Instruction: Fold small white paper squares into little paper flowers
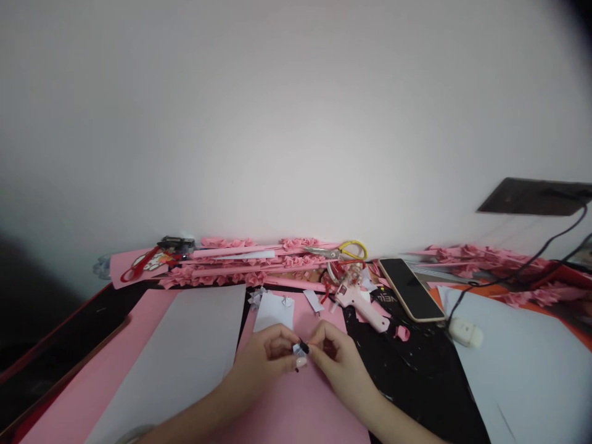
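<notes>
Above a pink sheet (pixel 296 401), my left hand (pixel 266 357) pinches a small folded white paper piece (pixel 297 349) between thumb and fingers. A short black item (pixel 304 347) touches that paper. My right hand (pixel 340 362) closes its thumb and index finger on the black item's other side; its exact kind is too small to make out. Just beyond the hands lie a stack of white paper pieces (pixel 272 311), a folded paper bit (pixel 287 301) and a white strip (pixel 313 301).
Pink paper flowers (pixel 250 279) line the wall. Yellow-handled scissors (pixel 340 251), a pink glue gun (pixel 363 306), a phone (pixel 409 288) and a white earbud case (pixel 466 332) lie at the back and right. White sheets (pixel 185 357) cover the left; a black cord (pixel 522 269) crosses the right.
</notes>
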The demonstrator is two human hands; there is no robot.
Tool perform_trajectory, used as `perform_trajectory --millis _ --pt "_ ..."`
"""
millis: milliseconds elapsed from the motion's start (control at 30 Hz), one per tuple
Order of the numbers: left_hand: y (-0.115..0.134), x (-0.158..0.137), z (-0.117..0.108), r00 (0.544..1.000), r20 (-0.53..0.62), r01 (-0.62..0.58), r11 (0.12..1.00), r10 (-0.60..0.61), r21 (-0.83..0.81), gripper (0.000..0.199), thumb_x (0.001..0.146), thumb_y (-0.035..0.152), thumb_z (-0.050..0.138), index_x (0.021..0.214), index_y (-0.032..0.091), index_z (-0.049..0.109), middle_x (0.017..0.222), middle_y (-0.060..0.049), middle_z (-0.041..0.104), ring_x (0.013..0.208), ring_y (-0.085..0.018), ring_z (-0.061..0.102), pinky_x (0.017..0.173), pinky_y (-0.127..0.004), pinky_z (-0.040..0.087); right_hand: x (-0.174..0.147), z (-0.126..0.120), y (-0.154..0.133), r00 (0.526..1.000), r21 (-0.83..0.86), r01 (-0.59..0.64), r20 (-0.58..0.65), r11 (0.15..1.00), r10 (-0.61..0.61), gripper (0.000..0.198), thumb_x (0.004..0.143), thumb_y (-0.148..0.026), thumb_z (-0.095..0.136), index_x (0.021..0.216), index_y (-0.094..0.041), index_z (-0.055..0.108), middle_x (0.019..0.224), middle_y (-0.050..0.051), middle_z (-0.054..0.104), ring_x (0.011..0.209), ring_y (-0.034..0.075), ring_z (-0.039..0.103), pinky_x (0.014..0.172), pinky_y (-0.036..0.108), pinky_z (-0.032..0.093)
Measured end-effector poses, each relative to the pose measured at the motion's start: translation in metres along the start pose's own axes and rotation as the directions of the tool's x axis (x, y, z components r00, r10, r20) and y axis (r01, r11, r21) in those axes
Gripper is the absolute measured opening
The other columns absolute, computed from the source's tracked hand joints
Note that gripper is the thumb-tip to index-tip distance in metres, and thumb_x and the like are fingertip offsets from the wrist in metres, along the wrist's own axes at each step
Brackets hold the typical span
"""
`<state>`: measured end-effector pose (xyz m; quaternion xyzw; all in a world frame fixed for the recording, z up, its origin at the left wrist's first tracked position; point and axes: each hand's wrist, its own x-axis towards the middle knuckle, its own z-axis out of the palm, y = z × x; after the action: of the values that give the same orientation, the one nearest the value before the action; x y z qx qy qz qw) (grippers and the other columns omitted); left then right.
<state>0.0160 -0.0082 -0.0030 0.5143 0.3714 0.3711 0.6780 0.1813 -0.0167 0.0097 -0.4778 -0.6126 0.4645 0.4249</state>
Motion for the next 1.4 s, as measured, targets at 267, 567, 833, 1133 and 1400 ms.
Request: perform_trajectory --millis 267,567,833,1133,1400 --pt "0.0 0.001 0.001 0.999 -0.041 0.011 0.999 -0.01 0.04 0.016 0.065 0.017 0.069 0.075 0.017 0.058 0.07 0.001 0.064 0.068 -0.013 0.058 0.066 -0.024 0.041 0.0 0.001 0.0 1.0 -0.02 -0.008 -0.019 1.0 0.008 0.016 0.074 -0.018 0.058 0.06 -0.016 0.049 0.057 -0.004 0.043 0.054 0.011 0.039 0.051 0.022 0.031" --pt "-0.001 -0.001 0.0 0.998 -0.054 0.019 0.996 -0.014 0.089 0.012 0.063 0.013 0.067 0.072 0.016 0.059 0.071 0.001 0.065 0.072 -0.015 0.059 0.069 -0.025 0.042 0.003 -0.003 -0.001 0.983 0.073 -0.134 0.139 0.988 0.123 0.023 0.074 -0.028 0.062 0.062 -0.016 0.046 0.051 -0.007 0.037 0.046 0.008 0.029 0.043 0.02 0.021" --pt "0.003 -0.002 0.002 0.996 -0.084 0.033 0.988 -0.02 0.151 0.011 0.063 0.016 0.067 0.065 0.016 0.057 0.066 0.001 0.063 0.067 -0.015 0.057 0.065 -0.025 0.042 0.006 -0.007 -0.002 0.963 0.151 -0.235 0.168 0.96 0.209 0.03 0.068 -0.037 0.068 0.06 -0.016 0.048 0.046 -0.008 0.04 0.042 0.006 0.028 0.041 0.019 0.017" --pt "0.0 -0.005 0.0 0.998 -0.054 -0.002 0.974 0.015 0.227 0.006 0.064 0.013 0.065 0.066 0.016 0.06 0.067 0.002 0.062 0.067 -0.014 0.056 0.063 -0.023 0.04 0.007 -0.011 0.003 0.906 0.303 -0.368 0.327 0.879 0.267 0.033 0.067 -0.04 0.068 0.062 -0.016 0.046 0.043 -0.009 0.039 0.037 0.004 0.026 0.037 0.018 0.015" --pt "-0.003 -0.005 0.0 0.999 -0.023 -0.029 0.972 0.036 0.232 0.008 0.063 0.009 0.067 0.066 0.016 0.062 0.066 0.002 0.061 0.065 -0.012 0.055 0.061 -0.02 0.04 0.006 -0.015 0.002 0.865 0.32 -0.435 0.408 0.842 0.292 0.035 0.065 -0.041 0.07 0.062 -0.015 0.046 0.041 -0.009 0.04 0.036 0.003 0.025 0.037 0.018 0.012"
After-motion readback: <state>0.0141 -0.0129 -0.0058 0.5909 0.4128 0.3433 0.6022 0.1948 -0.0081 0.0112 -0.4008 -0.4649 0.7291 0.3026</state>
